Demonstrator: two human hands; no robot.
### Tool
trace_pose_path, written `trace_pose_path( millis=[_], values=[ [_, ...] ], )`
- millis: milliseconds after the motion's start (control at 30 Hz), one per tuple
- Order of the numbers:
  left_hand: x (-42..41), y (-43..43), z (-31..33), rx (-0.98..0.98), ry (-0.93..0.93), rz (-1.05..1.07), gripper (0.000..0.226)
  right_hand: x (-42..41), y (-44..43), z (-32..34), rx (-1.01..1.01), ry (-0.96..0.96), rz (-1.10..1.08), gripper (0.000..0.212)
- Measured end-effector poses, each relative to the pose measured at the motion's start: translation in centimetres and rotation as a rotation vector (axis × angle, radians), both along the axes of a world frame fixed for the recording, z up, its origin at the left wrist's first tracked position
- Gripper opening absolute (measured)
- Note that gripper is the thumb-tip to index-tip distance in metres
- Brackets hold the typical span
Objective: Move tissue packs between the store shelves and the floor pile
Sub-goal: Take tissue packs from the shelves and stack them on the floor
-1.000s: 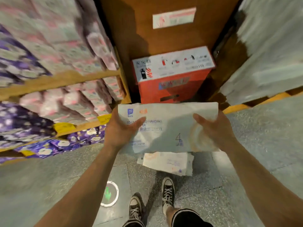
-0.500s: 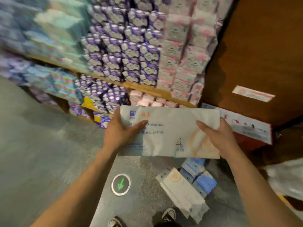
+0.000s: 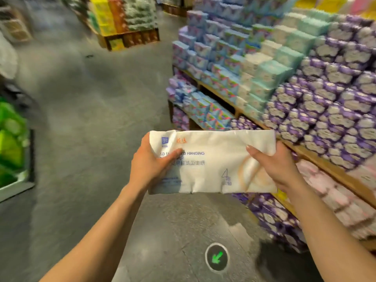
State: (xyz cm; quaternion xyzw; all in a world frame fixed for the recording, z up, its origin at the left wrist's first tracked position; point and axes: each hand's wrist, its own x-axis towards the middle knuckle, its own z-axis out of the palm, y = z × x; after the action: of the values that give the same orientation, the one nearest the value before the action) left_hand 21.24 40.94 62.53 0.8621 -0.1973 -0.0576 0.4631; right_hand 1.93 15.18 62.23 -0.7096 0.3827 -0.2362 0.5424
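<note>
Left hand (image 3: 151, 161), right hand (image 3: 273, 165) closed, outstretched.

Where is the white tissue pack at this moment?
In the head view the white tissue pack is centre frame, held in the air between the left hand and right hand, above the grey floor, with the shelves at its right.

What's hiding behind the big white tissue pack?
Behind the white tissue pack, purple packs on a wooden shelf show around it. The packs straight behind it are covered.

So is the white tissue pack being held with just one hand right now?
No, both hands grip it: the left hand holds one end of the white tissue pack and the right hand the other.
</note>
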Motion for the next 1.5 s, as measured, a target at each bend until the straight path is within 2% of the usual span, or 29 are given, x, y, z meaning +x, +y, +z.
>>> trace_pose_path(
  millis=[100, 267, 367, 433, 600, 733, 833, 1033, 1167, 1267, 1400, 1500],
  values=[
    [5.3, 6.3, 0.0, -0.010, 0.002, 0.134, 0.065, 8.6, 4.2, 0.0, -0.005, -0.011, 0.110, 0.054],
    [12.9, 15.9, -0.9, -0.016, 0.031, 0.376, 0.069, 22.8, 11.2, -0.7, -0.018, -0.006, 0.324, 0.057],
    [18.0, 21.5, -0.6, -0.016, 0.012, 0.522, 0.063, 32.1, 16.1, -0.3, -0.043, -0.043, 0.479, 0.033],
    [21.6, 25.2, 0.4, -0.020, -0.032, 0.617, 0.057, 38.8, 19.6, 0.3, -0.061, -0.077, 0.590, 0.025],
    [29.4, 35.4, 5.8, -0.052, -0.136, 0.895, 0.056, 56.0, 30.4, 5.3, -0.075, -0.163, 0.884, 0.036],
    [33.2, 44.6, 10.4, -0.069, -0.241, 1.088, 0.060, 66.3, 41.1, 10.5, -0.074, -0.272, 1.103, 0.043],
    [34.1, 51.5, 13.7, -0.046, -0.308, 1.224, 0.063, 71.4, 50.0, 14.1, -0.117, -0.346, 1.237, 0.053],
    [35.4, 66.4, 17.4, 0.009, -0.467, 1.391, 0.077, 77.2, 68.0, 18.8, -0.044, -0.486, 1.465, 0.043],
    [37.2, 77.4, 19.4, 0.031, -0.568, 1.432, 0.070, 80.1, 80.2, 21.0, 0.002, -0.590, 1.504, 0.028],
    [39.0, 85.6, 22.5, 0.053, -0.628, 1.434, 0.063, 82.5, 89.1, 23.5, 0.012, -0.633, 1.508, 0.038],
    [42.0, 96.2, 26.5, 0.119, -0.692, 1.416, 0.068, 85.8, 99.7, 26.7, 0.025, -0.685, 1.517, 0.058],
    [44.8, 103.7, 27.8, 0.158, -0.717, 1.410, 0.068, 88.6, 106.9, 28.2, 0.034, -0.715, 1.509, 0.039]
  ],
)
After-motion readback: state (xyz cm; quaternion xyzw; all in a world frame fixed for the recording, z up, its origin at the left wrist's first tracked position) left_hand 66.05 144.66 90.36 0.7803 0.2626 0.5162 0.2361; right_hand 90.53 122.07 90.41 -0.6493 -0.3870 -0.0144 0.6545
